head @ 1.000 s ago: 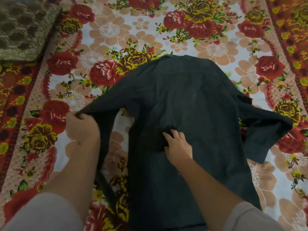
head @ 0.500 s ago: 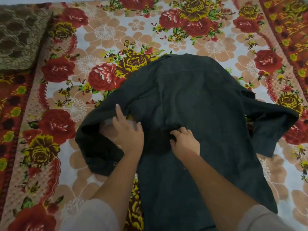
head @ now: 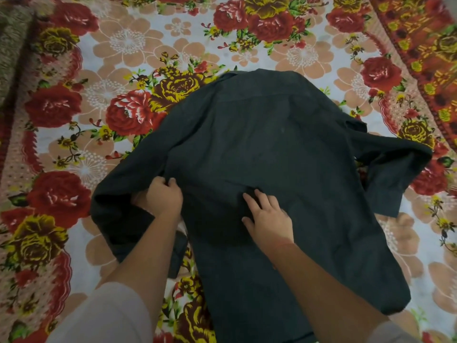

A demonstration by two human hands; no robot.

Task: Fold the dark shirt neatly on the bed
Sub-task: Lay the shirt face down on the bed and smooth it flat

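Left fingers (head: 170, 182) gripping one dark shirt (head: 267, 144), right fingers (head: 260, 198) spread flat on it, two sleeves (head: 398, 167)

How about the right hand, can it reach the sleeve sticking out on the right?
Probably yes. The right hand rests flat on the dark shirt, and only smooth cloth lies between it and the right sleeve.

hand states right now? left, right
Left hand: closed, gripping the dark shirt by its left edge.
Right hand: open, pressing flat on the shirt.
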